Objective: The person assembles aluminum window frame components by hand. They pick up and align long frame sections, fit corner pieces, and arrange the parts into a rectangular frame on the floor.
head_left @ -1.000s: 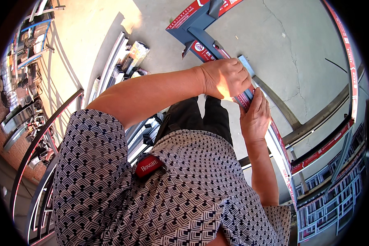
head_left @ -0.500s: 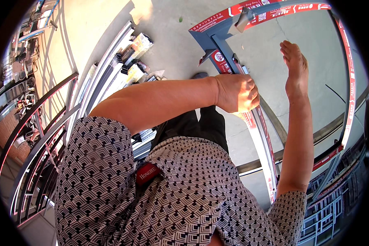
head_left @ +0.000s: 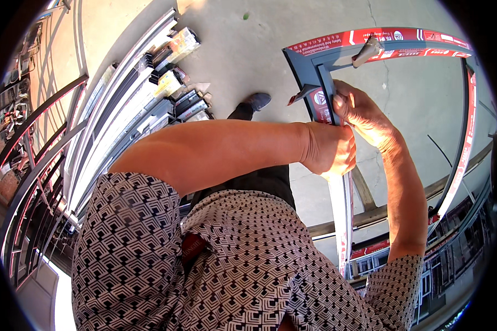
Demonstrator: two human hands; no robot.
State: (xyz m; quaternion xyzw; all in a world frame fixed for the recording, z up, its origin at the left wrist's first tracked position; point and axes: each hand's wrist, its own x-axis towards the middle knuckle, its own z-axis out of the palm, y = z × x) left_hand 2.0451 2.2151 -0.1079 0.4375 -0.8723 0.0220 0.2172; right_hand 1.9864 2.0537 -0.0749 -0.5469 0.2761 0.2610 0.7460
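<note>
Left hand [head_left: 328,151] fingers clenched round grey window frame [head_left: 320,83], right hand [head_left: 364,113] grasping it, stacked metal profiles [head_left: 121,116] alongside

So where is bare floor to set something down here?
Bare concrete floor lies between the stacked profiles and the grey window frame, also inside that frame. Crowded: the profile stack, and the frame's upright, gripped by left hand and right hand.
</note>
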